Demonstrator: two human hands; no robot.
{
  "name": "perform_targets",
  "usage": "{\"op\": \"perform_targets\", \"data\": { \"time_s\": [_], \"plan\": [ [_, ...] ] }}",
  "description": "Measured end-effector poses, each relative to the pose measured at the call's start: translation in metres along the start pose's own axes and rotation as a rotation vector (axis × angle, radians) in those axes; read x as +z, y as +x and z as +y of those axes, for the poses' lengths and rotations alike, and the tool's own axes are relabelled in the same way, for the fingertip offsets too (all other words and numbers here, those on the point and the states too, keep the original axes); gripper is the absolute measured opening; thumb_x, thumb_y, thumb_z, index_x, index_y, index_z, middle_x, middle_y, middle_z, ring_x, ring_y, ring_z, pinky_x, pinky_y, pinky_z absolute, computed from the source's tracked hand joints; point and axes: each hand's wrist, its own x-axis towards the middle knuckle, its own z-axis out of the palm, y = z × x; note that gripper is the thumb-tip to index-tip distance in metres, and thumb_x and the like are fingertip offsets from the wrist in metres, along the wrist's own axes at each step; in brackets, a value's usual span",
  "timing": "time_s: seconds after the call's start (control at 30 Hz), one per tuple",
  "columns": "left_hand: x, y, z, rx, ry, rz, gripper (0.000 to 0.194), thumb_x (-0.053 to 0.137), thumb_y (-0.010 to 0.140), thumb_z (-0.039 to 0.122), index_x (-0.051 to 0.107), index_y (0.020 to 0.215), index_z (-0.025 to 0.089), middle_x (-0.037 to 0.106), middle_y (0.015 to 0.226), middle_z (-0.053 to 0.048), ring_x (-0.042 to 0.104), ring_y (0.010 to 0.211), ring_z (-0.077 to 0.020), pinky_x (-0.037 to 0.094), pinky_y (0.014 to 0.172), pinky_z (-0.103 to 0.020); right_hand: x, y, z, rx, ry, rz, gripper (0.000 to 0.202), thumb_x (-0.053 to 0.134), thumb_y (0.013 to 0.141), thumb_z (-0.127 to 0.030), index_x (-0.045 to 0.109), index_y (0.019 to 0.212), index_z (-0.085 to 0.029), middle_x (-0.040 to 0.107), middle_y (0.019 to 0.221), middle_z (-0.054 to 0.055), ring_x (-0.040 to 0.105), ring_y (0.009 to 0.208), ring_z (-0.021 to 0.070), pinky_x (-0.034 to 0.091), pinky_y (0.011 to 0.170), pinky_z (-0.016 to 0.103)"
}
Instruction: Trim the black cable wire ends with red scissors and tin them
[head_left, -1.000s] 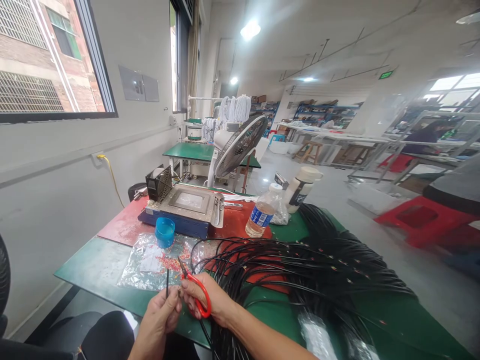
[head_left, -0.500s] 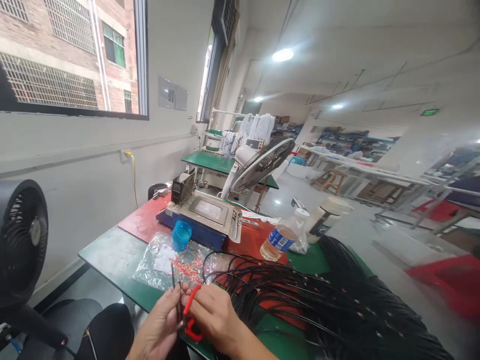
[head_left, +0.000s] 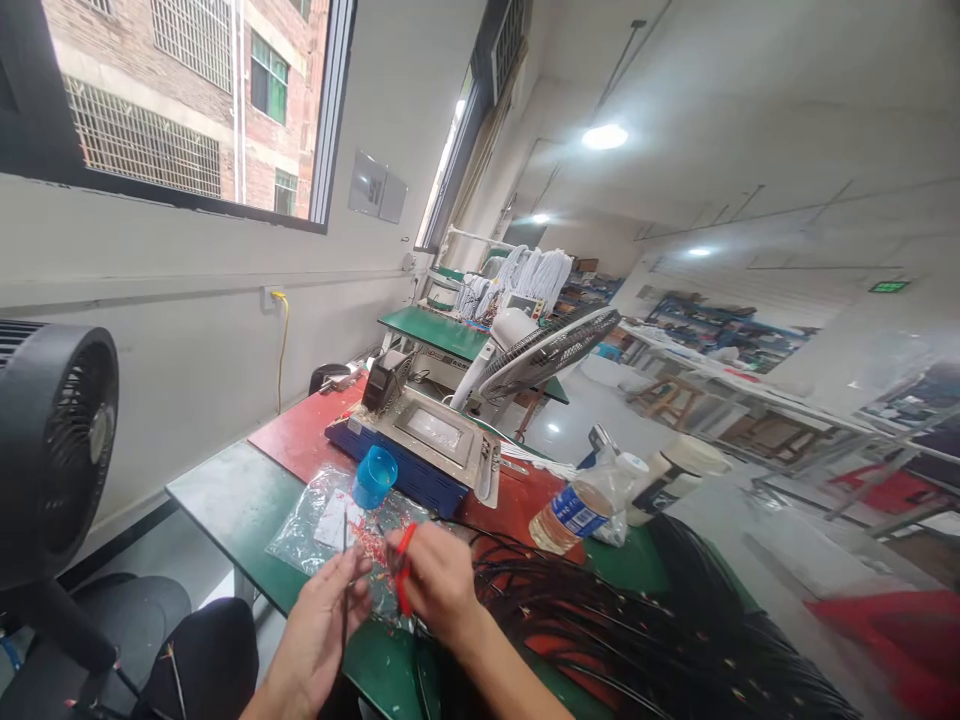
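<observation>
In my left hand (head_left: 322, 610) a thin black cable (head_left: 345, 590) is pinched between thumb and fingers. Its end points up and the rest hangs down past the palm. My right hand (head_left: 439, 580) is closed round red-handled scissors (head_left: 406, 570), just right of the left hand. Their handles show, but the blades are small and blurred. Both hands are above the near edge of the table, in front of a clear plastic bag (head_left: 300, 525) with a white paper and many small red and pale scraps on it.
A blue cup (head_left: 374, 478) stands against a blue-based machine (head_left: 420, 480) with a metal top. A labelled bottle of yellowish liquid (head_left: 571, 515) is to its right. A large bundle of black cables (head_left: 675, 640) covers the right side. A black fan (head_left: 67, 450) stands at left.
My right hand and the scissors have moved away from the cable end, leaving a gap between the hands. My left hand still holds the cable. The view has tilted and shifted slightly.
</observation>
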Motion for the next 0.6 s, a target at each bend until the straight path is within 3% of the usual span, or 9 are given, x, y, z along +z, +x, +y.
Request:
{"op": "perform_targets", "data": {
  "time_s": [0.1,0.2,0.37,0.6],
  "plan": [
    [-0.008,0.012,0.003,0.231,0.202,0.025,0.037,0.068,0.070,0.046,0.070,0.090,0.014,0.039,0.054,0.008,0.022,0.039,-0.0021,0.017,0.036,-0.017,0.007,0.019,0.022,0.543,0.137,0.092,0.022,0.052,0.086,-0.032,0.067,0.083,-0.016,0.060,0.067,0.004,0.052,0.057,0.0127,0.040,0.054,0.023],
    [-0.016,0.021,0.003,0.354,0.388,0.051,0.046,0.061,0.072,0.055,0.072,0.084,0.012,0.030,0.052,0.008,0.023,0.043,-0.0059,0.017,0.040,-0.022,0.016,0.029,0.042,0.757,0.206,0.086,0.027,0.055,0.081,-0.040,0.067,0.078,-0.016,0.061,0.066,0.003,0.053,0.060,0.0140,0.042,0.058,0.024],
    [-0.022,0.030,-0.003,0.447,0.572,0.024,0.041,0.061,0.072,0.054,0.071,0.082,0.015,0.033,0.049,0.007,0.029,0.047,-0.0100,0.022,0.045,-0.025,0.029,0.032,0.058,0.757,0.104,0.023,0.028,0.053,0.080,-0.040,0.064,0.071,-0.016,0.060,0.065,0.003,0.053,0.060,0.0145,0.039,0.059,0.024],
    [-0.029,0.040,-0.012,0.442,0.601,0.036,0.035,0.061,0.073,0.051,0.064,0.083,0.019,0.037,0.051,0.007,0.031,0.048,-0.0106,0.026,0.046,-0.024,0.039,0.040,0.067,0.642,-0.017,-0.090,0.031,0.049,0.082,-0.037,0.060,0.064,-0.015,0.054,0.058,0.001,0.046,0.055,0.0116,0.033,0.056,0.022]
  ]
}}
